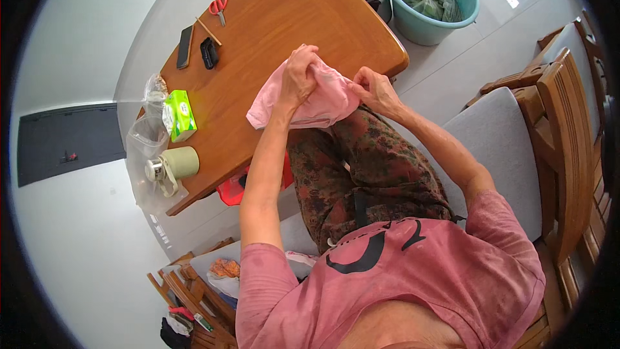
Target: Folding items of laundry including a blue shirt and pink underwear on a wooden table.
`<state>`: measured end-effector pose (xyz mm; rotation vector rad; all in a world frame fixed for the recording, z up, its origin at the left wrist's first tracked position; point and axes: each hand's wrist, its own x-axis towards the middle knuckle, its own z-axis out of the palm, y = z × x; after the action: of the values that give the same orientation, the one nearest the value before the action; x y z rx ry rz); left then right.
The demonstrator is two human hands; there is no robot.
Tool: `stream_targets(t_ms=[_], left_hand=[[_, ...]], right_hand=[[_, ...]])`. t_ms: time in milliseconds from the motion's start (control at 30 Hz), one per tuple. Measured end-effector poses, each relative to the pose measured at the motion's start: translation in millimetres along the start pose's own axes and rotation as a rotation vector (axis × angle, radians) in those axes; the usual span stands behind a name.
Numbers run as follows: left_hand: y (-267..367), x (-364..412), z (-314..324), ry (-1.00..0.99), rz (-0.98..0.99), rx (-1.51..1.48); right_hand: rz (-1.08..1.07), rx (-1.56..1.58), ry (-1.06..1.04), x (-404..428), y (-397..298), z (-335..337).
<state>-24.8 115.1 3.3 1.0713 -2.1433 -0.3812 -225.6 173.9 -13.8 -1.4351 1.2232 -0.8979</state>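
Observation:
A piece of pink cloth (334,94), perhaps a garment, is bunched between my two hands above the front edge of the wooden table (271,24). My left hand (300,75) grips its upper part, fingers curled over the fabric. At the cloth's right side, my right hand (375,89) pinches the edge between thumb and fingers. The left part of the cloth hangs over the tabletop, and its lower edge reaches above my patterned trousers (368,165). Folds hide the fingertips of my left hand.
Red-handled scissors (219,8), a wooden stick (209,32), a dark flat block (184,47) and a black plastic piece (209,53) lie at the table's far left. Nearer stand a green tissue pack (180,115) and a flask (180,162). A blue tub (426,29) and wooden chair (557,155) are rightward.

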Motion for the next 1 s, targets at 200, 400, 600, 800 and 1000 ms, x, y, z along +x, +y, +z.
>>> stream_targets(t_ms=[200, 400, 600, 800, 1000], left_hand=[[10.7, -16.8, -3.5, 0.027, 0.02, 0.065], [4.0, -19.7, -0.4, -0.1, 0.069, 0.214], [9.1, -17.9, 3.0, -0.151, 0.01, 0.222], [7.8, -20.6, 5.8, -0.156, -0.037, 0.245], [-4.5, -28.2, 9.4, -0.077, -0.032, 0.244]], right_hand=[[0.051, 0.227, 0.139, -3.4, 8.6, 10.1], [-0.072, 0.102, 0.057, -5.9, 8.4, 7.5], [-0.216, 0.227, 0.025, -8.6, 3.1, 8.6], [-0.422, -0.138, -0.111, -7.9, 3.7, 4.4], [-0.12, -0.216, -0.045, -10.3, -9.2, 2.5]])
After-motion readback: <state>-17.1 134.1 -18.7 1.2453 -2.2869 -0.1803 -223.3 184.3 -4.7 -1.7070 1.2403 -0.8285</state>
